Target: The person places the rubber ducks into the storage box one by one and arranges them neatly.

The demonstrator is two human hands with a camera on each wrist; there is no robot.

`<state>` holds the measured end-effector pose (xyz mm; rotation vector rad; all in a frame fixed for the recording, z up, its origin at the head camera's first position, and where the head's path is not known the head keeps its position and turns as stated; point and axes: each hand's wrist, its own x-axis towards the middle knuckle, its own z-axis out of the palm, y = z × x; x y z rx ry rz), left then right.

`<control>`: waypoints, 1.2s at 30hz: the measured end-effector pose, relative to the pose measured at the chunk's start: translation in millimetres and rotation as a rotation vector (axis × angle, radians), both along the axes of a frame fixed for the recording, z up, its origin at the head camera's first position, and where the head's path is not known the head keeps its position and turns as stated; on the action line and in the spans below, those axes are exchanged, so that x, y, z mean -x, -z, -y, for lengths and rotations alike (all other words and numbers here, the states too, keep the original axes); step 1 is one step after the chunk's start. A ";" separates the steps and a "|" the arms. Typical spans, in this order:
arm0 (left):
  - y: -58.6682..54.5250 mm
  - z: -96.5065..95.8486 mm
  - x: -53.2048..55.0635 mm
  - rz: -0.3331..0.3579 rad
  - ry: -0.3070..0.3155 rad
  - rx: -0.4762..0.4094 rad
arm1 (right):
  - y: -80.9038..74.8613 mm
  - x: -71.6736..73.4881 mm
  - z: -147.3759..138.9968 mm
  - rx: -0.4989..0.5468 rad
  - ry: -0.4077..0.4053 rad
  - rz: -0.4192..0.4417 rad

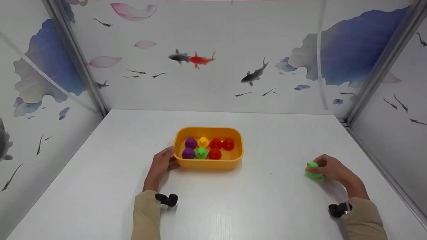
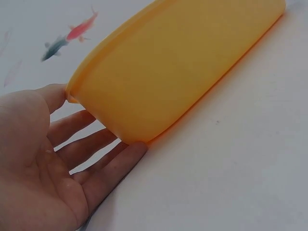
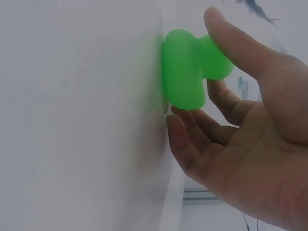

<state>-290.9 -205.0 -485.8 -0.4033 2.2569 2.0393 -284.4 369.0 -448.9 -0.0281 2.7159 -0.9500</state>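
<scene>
My left hand [image 1: 161, 162] is at the left end of a yellow plastic box [image 1: 206, 164]. In the left wrist view its thumb meets the rim and its fingers lie against the end wall, some fingertips hidden. Inside the box sit a green toy duck [image 1: 201, 153], a yellow toy duck [image 1: 203, 142], several red toys [image 1: 228, 144] and two purple toys [image 1: 190, 143]. Far to the right, my right hand [image 1: 332, 168] pinches another green toy duck [image 1: 313, 170] between thumb and fingers, right at the tabletop; in the right wrist view the duck [image 3: 185, 70] appears tipped sideways.
A white table [image 1: 233, 203] carries the box and both hands. Printed panels with fish and leaves stand at the back [image 1: 213, 90] and on both sides, joined by metal posts [image 1: 380, 66]. Each wrist wears a small black camera [image 1: 166, 199].
</scene>
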 end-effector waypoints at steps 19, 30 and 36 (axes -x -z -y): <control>1.9 0.3 1.3 0.005 -0.012 -0.058 | -28.1 -5.8 38.7 0.160 -0.062 -0.130; 1.0 1.5 0.7 0.020 -0.010 -0.033 | -32.6 -5.5 68.8 0.183 -0.031 -0.172; 2.1 1.3 -0.3 0.021 -0.010 -0.030 | -34.1 -8.2 91.9 0.187 -0.097 -0.236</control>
